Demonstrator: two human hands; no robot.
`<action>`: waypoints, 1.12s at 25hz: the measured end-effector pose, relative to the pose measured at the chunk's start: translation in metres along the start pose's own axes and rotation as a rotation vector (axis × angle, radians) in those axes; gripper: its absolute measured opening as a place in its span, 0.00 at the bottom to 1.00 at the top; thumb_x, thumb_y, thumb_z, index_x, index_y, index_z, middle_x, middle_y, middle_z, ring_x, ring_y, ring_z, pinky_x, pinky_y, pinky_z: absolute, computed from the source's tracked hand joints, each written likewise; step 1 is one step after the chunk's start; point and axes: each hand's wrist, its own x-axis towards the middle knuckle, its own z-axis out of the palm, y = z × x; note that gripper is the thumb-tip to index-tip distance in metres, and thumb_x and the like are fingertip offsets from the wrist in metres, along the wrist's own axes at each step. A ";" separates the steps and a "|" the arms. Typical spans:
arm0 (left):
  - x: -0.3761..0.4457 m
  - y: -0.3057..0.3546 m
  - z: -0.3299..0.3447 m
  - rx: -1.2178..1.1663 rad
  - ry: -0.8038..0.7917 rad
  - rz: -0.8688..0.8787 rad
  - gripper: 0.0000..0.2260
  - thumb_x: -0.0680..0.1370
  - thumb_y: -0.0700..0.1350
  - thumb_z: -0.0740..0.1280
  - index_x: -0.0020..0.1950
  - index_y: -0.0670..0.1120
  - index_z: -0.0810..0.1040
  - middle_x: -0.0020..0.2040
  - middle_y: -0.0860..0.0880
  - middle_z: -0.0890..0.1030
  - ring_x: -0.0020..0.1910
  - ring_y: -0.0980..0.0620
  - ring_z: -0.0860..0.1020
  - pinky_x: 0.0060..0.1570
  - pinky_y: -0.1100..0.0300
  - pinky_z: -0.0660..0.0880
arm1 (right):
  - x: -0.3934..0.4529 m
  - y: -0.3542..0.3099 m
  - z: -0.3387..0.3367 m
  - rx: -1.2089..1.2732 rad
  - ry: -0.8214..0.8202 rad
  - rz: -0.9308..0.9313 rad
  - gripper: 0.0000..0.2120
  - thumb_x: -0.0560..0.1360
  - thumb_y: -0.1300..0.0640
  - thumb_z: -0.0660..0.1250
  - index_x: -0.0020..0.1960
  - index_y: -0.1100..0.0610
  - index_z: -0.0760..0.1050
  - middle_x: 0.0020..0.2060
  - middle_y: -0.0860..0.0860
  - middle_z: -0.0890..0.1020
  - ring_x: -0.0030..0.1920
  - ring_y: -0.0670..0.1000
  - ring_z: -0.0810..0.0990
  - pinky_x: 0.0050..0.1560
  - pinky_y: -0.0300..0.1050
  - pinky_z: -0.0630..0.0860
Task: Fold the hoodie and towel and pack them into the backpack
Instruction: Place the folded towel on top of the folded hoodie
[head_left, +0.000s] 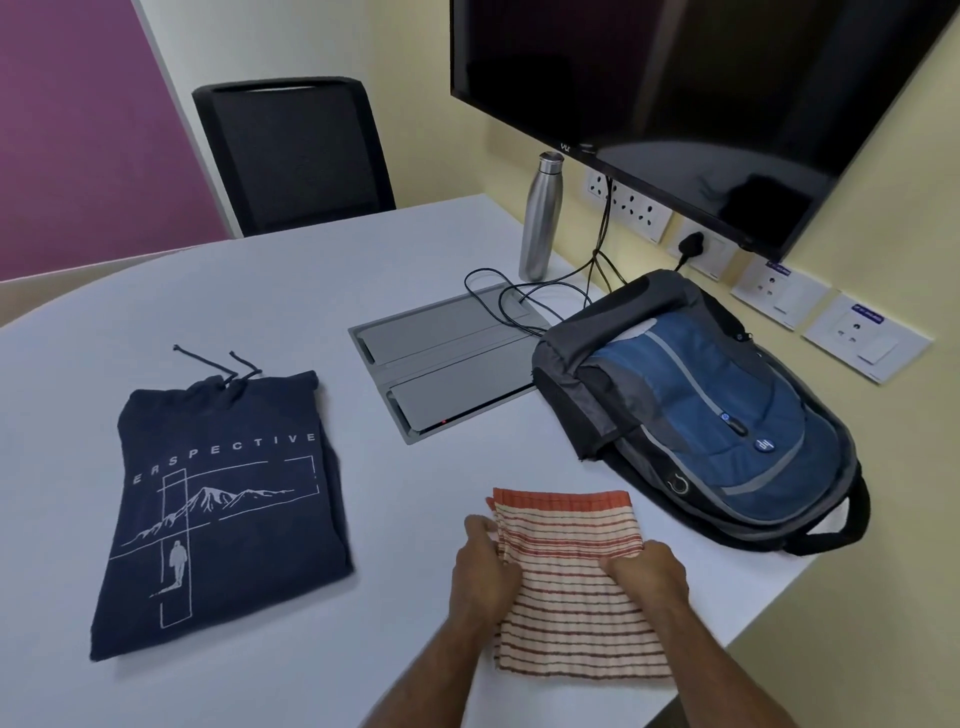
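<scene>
Both our hands are down on the striped towel (571, 587) at the near edge of the white table (363, 260). Our left hand (483, 566) curls over the towel's left edge, fingers bent round the layered cloth there and gripping it, while our right hand (647, 569) pinches a fold of the same towel on its right side, knuckles up and fingers tucked under. Between the two hands the towel lies folded into a rough rectangle, orange and cream stripes running across it, its far end with the solid orange band pointing away from us. Well to the left of our left hand the navy hoodie (218, 514) lies folded flat on the table, printed side up with its white mountain drawing and lettering, drawstrings trailing off its far end. Beyond our right hand and slightly to the right, the blue and grey backpack (727, 421) lies on the table, its near corner just beside the towel's far end; whether they touch we cannot tell. Farther ahead of the hands a grey hatch panel (447, 364) is set into the table, with black cables (519, 306) looping over it, a steel bottle (540, 218) standing behind, and a dark wall screen (701, 93) above.
</scene>
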 end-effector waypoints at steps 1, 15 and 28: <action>-0.002 0.000 -0.006 -0.037 -0.011 0.039 0.16 0.81 0.46 0.65 0.64 0.56 0.63 0.54 0.61 0.77 0.48 0.58 0.80 0.45 0.67 0.79 | -0.002 -0.005 0.002 0.011 -0.010 -0.026 0.10 0.73 0.52 0.73 0.50 0.56 0.79 0.38 0.49 0.82 0.36 0.48 0.81 0.33 0.40 0.73; -0.008 -0.023 -0.250 0.021 0.139 0.073 0.36 0.71 0.31 0.65 0.78 0.46 0.61 0.72 0.55 0.62 0.68 0.57 0.64 0.70 0.58 0.67 | -0.080 -0.209 0.101 0.308 -0.324 -0.353 0.11 0.72 0.65 0.61 0.50 0.54 0.78 0.46 0.51 0.84 0.47 0.54 0.83 0.52 0.54 0.82; 0.031 -0.082 -0.422 0.061 0.334 0.013 0.39 0.68 0.33 0.69 0.77 0.50 0.62 0.75 0.51 0.64 0.71 0.51 0.66 0.68 0.55 0.71 | -0.135 -0.361 0.212 0.313 -0.482 -0.535 0.13 0.72 0.67 0.62 0.50 0.51 0.76 0.49 0.50 0.83 0.48 0.51 0.82 0.54 0.55 0.81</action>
